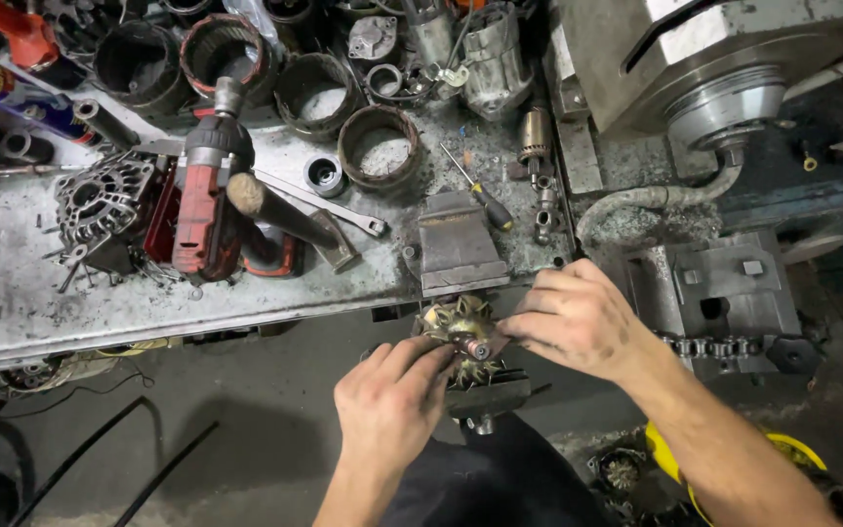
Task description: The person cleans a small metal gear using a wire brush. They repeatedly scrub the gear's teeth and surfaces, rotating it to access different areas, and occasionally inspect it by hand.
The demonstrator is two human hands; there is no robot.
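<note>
A brass-coloured alternator rotor (456, 327) with claw-shaped poles sits upright in a bench vise (461, 256) at the front edge of the workbench. My left hand (392, 398) comes from below, its fingertips pinching the rotor's shaft end (478, 347). My right hand (578, 317) reaches in from the right, its fingers resting on the rotor's upper right side and near the shaft. Both hands hide part of the rotor.
The grey metal workbench (41, 303) carries a red cordless impact wrench (209, 200), a hammer (285, 220), an alternator housing (104, 200), a flat wrench (329, 205), a screwdriver (478, 195) and several stator rings (378, 146). A lathe (724, 88) stands at right; a yellow object (792, 451) lies on the floor.
</note>
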